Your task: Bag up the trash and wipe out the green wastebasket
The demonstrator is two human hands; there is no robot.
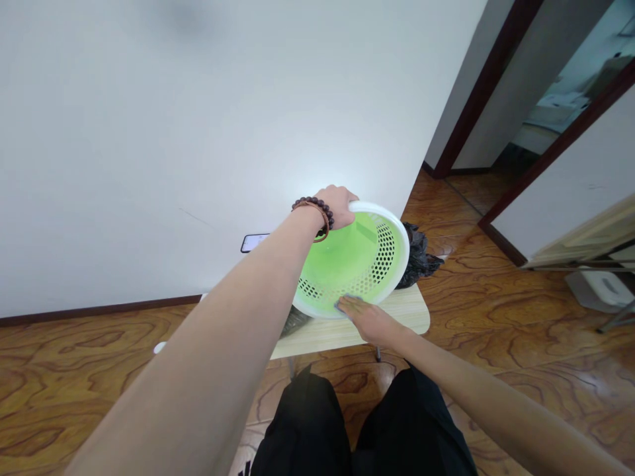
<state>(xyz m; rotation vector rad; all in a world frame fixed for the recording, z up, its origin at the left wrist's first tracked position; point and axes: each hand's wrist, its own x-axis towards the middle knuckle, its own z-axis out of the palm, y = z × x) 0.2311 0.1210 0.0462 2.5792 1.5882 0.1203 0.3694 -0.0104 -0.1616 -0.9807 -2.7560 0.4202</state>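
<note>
The left hand (338,205) clasps the far rim of a perforated green-and-white basket (342,258); the right hand (370,319) presses a greyish cloth (340,305) to its near side, grip unclear. The basket is over the surface (409,316), toward its right edge. Wiping seems under way; how much remains cannot be told.

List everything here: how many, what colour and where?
table: one, pale, centre
basket: one, green and white, above table
scrap, perhaps cloth: one, bluish, basket's near rim
phone: one, dark-edged, left of basket
plastic bag: one, black, right of basket
dark bundle: one, grey, basket's lower left
walls: several, white, ahead and right
floor: one, brown, below
door frame: one, dark red, right
box: one, white, right
small object: one, white, left, unclear
bracelets: two, dark and brown, left wrist
trousers: one pair, black, bottom
left hand: one, bare, basket's far rim
right hand: one, bare, near rim
</note>
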